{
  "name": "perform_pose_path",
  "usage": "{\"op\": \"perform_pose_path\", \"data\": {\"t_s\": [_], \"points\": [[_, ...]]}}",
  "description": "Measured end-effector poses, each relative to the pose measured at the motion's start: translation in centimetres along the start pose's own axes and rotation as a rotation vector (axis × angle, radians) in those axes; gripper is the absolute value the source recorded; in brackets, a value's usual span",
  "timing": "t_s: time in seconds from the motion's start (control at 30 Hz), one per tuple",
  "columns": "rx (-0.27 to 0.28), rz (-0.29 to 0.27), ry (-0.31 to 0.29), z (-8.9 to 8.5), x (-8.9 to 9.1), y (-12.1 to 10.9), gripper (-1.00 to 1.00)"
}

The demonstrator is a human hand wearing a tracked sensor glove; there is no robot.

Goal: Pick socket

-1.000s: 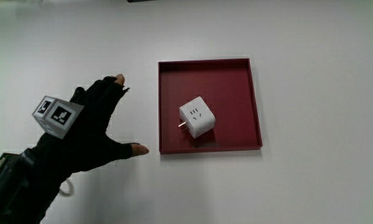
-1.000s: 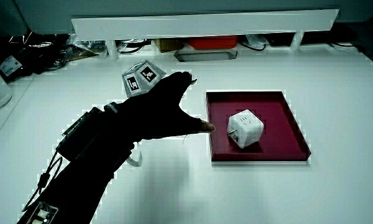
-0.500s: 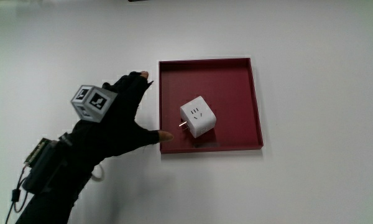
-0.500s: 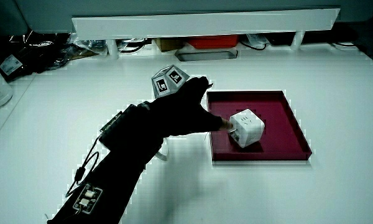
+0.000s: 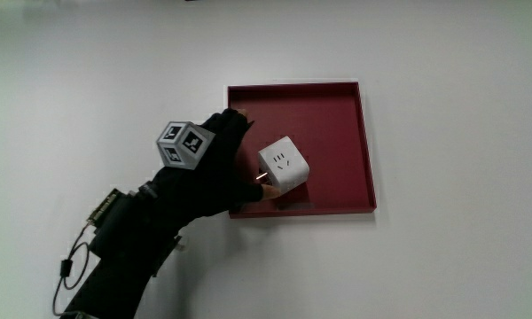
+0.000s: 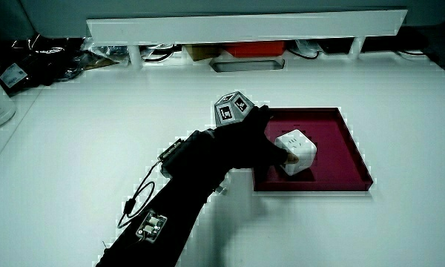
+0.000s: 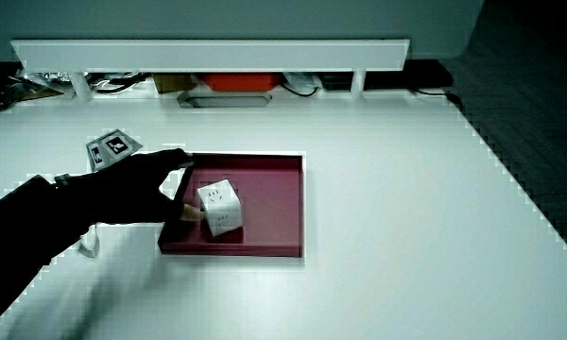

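The hand [image 5: 208,173] has moved from the bare table beside the tray [image 5: 363,142] to over the tray's edge, and now it reaches the socket [image 5: 282,166]. The socket is a white cube. It sits in the red tray, in the part nearer to the person. The fingers are spread apart, with the thumb tip touching the side of the socket where a small metal pin sticks out. The other fingers stretch over the tray next to the socket. I think they have not closed on it yet, but the glove hides part of this in a side view [image 6: 245,144]. So the grab looks close but not done. The socket's top has small plug holes. I can read no words on it. The cube [image 5: 183,143] on the glove has black and white square patterns, not letters.
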Motion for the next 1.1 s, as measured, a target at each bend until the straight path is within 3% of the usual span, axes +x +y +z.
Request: {"op": "perform_pose_path", "data": {"t_s": [0.37,0.5,0.53,0.8,1.1], "points": [[-0.027,0.027,0.055,-2.4,0.9,1.9,0.00],[-0.043,0.040,0.040,-3.1,1.1,2.4,0.00],[-0.039,0.039,0.068,-3.2,1.3,2.3,0.00],[-0.041,0.018,0.052,-4.0,1.5,2.5,0.00],[0.003,-0.012,0.033,-3.9,1.3,2.3,0.75]]}}
